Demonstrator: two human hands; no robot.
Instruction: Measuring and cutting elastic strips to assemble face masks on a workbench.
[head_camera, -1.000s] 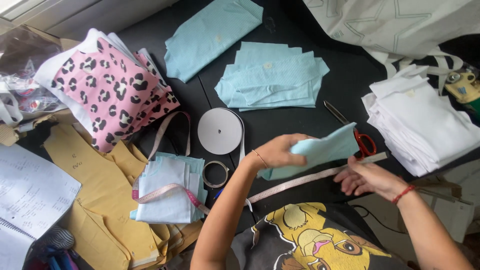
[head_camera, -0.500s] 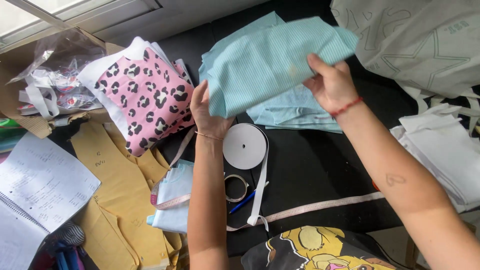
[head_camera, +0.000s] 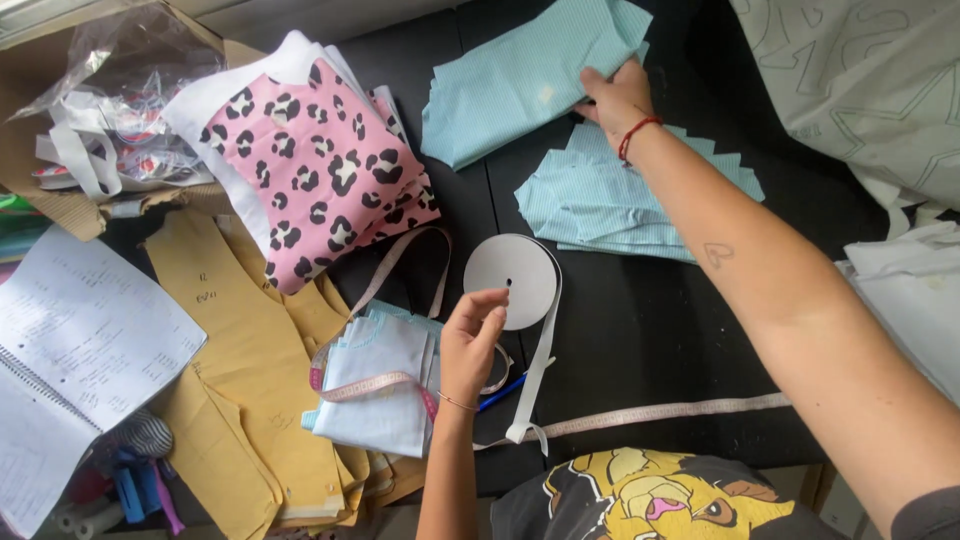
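My right hand (head_camera: 615, 95) presses flat on a folded light-blue striped fabric piece (head_camera: 520, 75) at the far side of the black table (head_camera: 640, 330). A stack of similar light-blue pieces (head_camera: 600, 205) lies just below it. My left hand (head_camera: 472, 340) hovers with pinched fingers at the edge of a white tape roll (head_camera: 512, 280), whose loose white strip (head_camera: 535, 380) trails down toward me. I cannot tell whether the fingers hold the strip. Beside that hand lies a small pale-blue garment piece (head_camera: 380, 385) with a pink measuring tape (head_camera: 375, 385) draped over it.
A pink leopard-print fabric stack (head_camera: 320, 165) sits at the left, tan paper patterns (head_camera: 245, 350) below it, and an open notebook (head_camera: 70, 350) at the far left. A cardboard box with plastic bags (head_camera: 90, 120) is top left. White fabric (head_camera: 900, 290) lies at the right.
The light-blue piece, held up in both hands half a second ago, now lies on the far pile under my right hand. My left hand has dropped back to the white tape roll.
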